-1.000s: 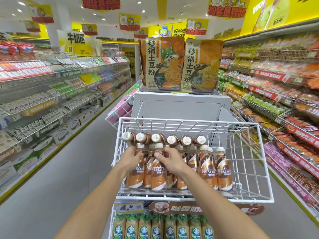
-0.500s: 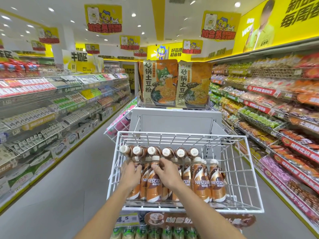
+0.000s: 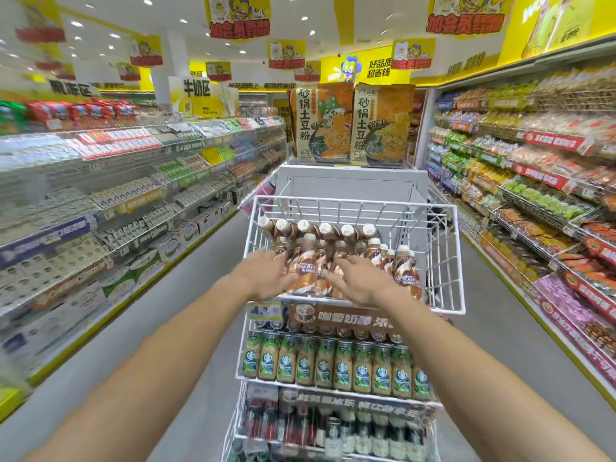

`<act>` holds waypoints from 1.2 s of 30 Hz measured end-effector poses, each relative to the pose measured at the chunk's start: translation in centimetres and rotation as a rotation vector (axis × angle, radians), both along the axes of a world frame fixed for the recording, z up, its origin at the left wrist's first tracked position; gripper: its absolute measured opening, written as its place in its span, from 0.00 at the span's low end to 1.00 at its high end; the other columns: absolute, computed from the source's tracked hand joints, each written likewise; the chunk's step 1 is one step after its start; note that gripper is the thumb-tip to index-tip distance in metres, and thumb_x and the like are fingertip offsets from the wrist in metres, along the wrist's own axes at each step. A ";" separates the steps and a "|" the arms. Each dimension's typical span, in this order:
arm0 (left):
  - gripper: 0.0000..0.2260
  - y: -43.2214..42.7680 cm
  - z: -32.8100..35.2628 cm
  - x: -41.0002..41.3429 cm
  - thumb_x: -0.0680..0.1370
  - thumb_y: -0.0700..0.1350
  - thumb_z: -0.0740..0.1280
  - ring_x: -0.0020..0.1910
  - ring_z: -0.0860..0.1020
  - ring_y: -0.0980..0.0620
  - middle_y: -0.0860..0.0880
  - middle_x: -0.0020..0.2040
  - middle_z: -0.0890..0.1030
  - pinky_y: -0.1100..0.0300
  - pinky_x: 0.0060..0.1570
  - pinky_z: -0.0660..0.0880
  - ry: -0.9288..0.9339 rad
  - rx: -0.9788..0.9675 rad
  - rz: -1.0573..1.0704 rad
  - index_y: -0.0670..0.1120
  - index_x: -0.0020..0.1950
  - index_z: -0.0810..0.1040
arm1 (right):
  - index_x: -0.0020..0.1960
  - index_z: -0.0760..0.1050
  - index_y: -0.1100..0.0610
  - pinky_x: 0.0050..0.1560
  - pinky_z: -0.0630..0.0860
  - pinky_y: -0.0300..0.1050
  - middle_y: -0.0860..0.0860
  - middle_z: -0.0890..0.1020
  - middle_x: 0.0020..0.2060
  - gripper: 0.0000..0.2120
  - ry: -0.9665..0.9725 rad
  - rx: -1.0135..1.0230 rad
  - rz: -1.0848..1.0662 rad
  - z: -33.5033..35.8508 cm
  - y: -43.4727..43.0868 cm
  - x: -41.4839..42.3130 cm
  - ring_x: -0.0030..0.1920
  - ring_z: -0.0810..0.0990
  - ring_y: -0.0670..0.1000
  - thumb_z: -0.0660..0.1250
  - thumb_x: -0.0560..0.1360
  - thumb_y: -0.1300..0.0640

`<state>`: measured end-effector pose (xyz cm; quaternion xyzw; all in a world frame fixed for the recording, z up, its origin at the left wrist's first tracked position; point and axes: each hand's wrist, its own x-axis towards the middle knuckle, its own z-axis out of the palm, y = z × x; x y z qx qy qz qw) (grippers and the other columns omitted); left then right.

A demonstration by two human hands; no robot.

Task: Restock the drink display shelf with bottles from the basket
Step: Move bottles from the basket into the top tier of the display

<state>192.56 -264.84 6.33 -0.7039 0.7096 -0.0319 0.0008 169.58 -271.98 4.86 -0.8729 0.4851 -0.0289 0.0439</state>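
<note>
Brown Nescafe bottles (image 3: 405,273) with white caps stand in two rows in the white wire top tier (image 3: 448,258) of the drink display. My left hand (image 3: 266,275) and my right hand (image 3: 361,280) reach in at the tier's front, fingers apart, on either side of one front bottle (image 3: 304,266). Both hands sit just in front of the bottles; motion blur hides whether the fingertips touch them. Neither hand grips a bottle. The right part of the tier holds no bottles. No separate basket is in view.
Below the top tier stands a row of green-labelled Starbucks bottles (image 3: 333,365), and under that a tier of dark bottles (image 3: 300,425). Two noodle packs (image 3: 350,123) top the stand. Stocked shelves (image 3: 133,195) line the left aisle, and snack shelves (image 3: 533,181) the right.
Both hands have let go of the front bottles and drawn back with fingers spread. The view has pulled back, so the lower tiers now show.
</note>
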 end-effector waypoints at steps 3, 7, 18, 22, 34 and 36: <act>0.28 3.4 0.6 -2.8 0.83 0.65 0.51 0.66 0.72 0.40 0.39 0.65 0.77 0.45 0.69 0.69 -0.029 -0.030 -0.040 0.42 0.64 0.74 | 0.82 0.63 0.55 0.77 0.69 0.62 0.61 0.69 0.79 0.35 0.011 -0.055 -0.031 0.4 3.6 -3.2 0.78 0.68 0.62 0.49 0.85 0.33; 0.29 7.9 -0.7 -6.1 0.84 0.65 0.51 0.68 0.73 0.40 0.39 0.67 0.77 0.44 0.71 0.70 -0.026 -0.085 -0.103 0.42 0.68 0.74 | 0.84 0.58 0.52 0.80 0.65 0.63 0.61 0.64 0.81 0.35 0.021 -0.093 -0.080 0.2 8.3 -7.3 0.81 0.65 0.63 0.50 0.84 0.33; 0.28 19.1 -15.3 -7.0 0.83 0.65 0.53 0.58 0.78 0.38 0.37 0.58 0.79 0.44 0.61 0.77 0.118 0.124 0.008 0.41 0.61 0.75 | 0.83 0.61 0.57 0.76 0.69 0.63 0.62 0.68 0.78 0.33 0.116 0.171 0.027 -13.5 17.1 -8.2 0.77 0.68 0.65 0.52 0.86 0.36; 0.28 21.6 -26.5 -6.0 0.83 0.64 0.55 0.64 0.76 0.37 0.37 0.63 0.78 0.44 0.63 0.74 0.233 0.275 0.130 0.41 0.63 0.75 | 0.83 0.59 0.57 0.77 0.67 0.60 0.62 0.67 0.78 0.33 0.151 0.314 0.101 -25.3 18.2 -7.7 0.77 0.66 0.64 0.52 0.87 0.38; 0.23 33.0 -76.6 -11.7 0.84 0.59 0.59 0.66 0.75 0.38 0.37 0.62 0.79 0.47 0.66 0.71 0.475 0.649 0.337 0.40 0.62 0.76 | 0.84 0.59 0.54 0.75 0.68 0.58 0.58 0.64 0.81 0.32 0.301 0.654 0.158 -76.0 28.2 -11.4 0.79 0.64 0.63 0.57 0.85 0.39; 0.23 32.4 -83.3 -11.6 0.84 0.59 0.59 0.67 0.74 0.38 0.37 0.63 0.78 0.47 0.67 0.70 0.498 0.627 0.323 0.39 0.64 0.75 | 0.84 0.59 0.54 0.76 0.66 0.57 0.59 0.64 0.81 0.32 0.274 0.631 0.182 -82.9 27.8 -10.4 0.80 0.63 0.62 0.56 0.86 0.40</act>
